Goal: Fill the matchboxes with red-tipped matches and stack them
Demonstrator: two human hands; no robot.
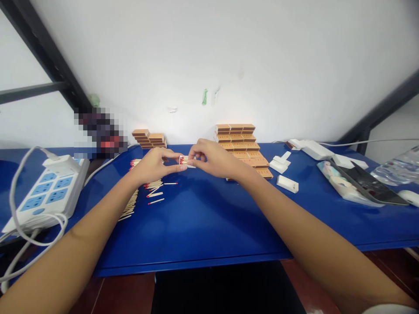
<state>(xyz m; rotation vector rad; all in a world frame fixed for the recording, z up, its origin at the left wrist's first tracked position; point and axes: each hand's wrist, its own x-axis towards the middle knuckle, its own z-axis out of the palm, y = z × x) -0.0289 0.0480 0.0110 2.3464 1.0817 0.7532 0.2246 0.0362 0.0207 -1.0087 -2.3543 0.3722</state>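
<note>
From my head, close above the blue table (203,226), my one camera looks forward and down, with my left hand (156,165) and right hand (213,158) mid-view and the white wall (157,65) at the far side

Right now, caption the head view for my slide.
Left hand holds a tray of matches, right hand touching it, at a blue table bearing stacked matchboxes.

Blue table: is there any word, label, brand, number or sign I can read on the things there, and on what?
No text is legible.
Larger stack of matchboxes: reddish marks on the tops, too small to read.
Colorful packet: markings too blurred to read.
Power strip: no readable lettering.
</note>
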